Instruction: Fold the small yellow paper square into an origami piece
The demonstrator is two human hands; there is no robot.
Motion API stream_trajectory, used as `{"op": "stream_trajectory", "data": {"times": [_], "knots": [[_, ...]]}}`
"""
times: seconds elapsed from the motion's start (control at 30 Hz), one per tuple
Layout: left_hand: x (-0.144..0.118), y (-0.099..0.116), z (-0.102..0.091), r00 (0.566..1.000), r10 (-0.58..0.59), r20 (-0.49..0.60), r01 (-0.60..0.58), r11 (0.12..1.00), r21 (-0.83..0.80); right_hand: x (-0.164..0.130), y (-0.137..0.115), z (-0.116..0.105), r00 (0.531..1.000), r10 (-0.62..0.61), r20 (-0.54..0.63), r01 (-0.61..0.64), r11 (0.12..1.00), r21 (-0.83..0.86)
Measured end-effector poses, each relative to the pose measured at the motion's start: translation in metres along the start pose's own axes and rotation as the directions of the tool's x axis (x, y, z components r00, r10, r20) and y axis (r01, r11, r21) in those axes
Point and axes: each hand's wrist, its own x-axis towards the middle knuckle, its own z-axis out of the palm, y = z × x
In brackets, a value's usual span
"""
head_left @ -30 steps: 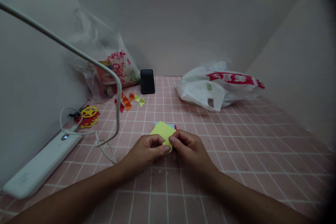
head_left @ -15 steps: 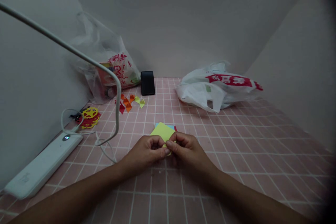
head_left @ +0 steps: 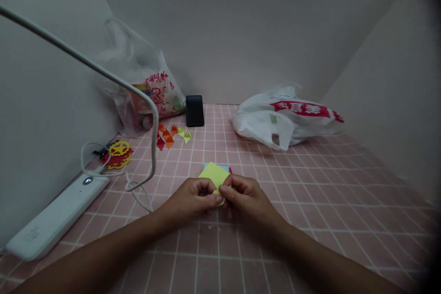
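Between my two hands is a yellow sheet of paper (head_left: 214,173), turned so one corner points away from me. My left hand (head_left: 196,195) pinches its near left side between thumb and bent fingers. On the near right side, my right hand (head_left: 246,195) pinches it too, the thumb tips almost meeting. The fingers cover the paper's near part, so any fold there is hard to make out. Behind it a light blue paper (head_left: 225,166) shows, along with a bit of red at its right edge.
Small folded papers in orange (head_left: 168,137), red and yellow lie beyond, near a black phone (head_left: 195,111). Plastic bags stand at back left (head_left: 158,87) and right (head_left: 268,121). At left are a white power strip (head_left: 57,218), a looping cable (head_left: 154,147) and yellow and red cut-outs (head_left: 119,149).
Hardly anything differs. The whole view has shifted slightly, and both hands keep their pinch on the yellow paper.
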Motion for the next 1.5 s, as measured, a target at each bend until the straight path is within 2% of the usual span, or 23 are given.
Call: {"op": "stream_trajectory", "data": {"times": [0.2,0.3,0.4,0.5,0.6,0.83,1.13,1.5], "knots": [[0.003,-0.003,0.000,1.000,0.017,-0.002,-0.017,0.998,-0.057,-0.001,-0.002,0.000,0.997,0.000,-0.078,-0.005,0.997,-0.072],[0.005,-0.005,0.000,0.999,0.025,-0.024,-0.027,0.996,-0.081,0.003,0.001,-0.004,0.997,-0.040,-0.068,0.033,0.995,-0.098],[0.006,-0.004,-0.002,0.999,0.027,-0.043,-0.030,0.998,-0.063,0.005,0.003,-0.006,0.997,-0.074,-0.012,0.074,0.996,-0.048],[0.006,-0.002,-0.004,0.999,0.027,-0.046,-0.029,0.999,-0.040,0.005,0.003,-0.005,0.998,-0.057,0.008,0.057,0.998,-0.026],[0.006,-0.003,-0.004,0.999,0.029,-0.036,-0.031,0.998,-0.054,0.003,0.003,-0.005,0.999,-0.040,-0.026,0.039,0.999,-0.027],[0.008,-0.004,-0.005,0.996,0.056,-0.062,-0.062,0.994,-0.092,0.005,0.002,-0.009,0.990,-0.103,-0.096,0.101,0.994,-0.033],[0.006,0.002,-0.006,0.997,0.008,-0.082,-0.015,0.996,-0.085,0.003,-0.001,-0.005,0.975,-0.138,-0.176,0.134,0.990,-0.035],[0.005,0.004,-0.007,0.996,0.060,-0.063,-0.066,0.993,-0.102,0.002,-0.005,-0.005,0.977,-0.113,-0.178,0.124,0.991,0.050]]}}
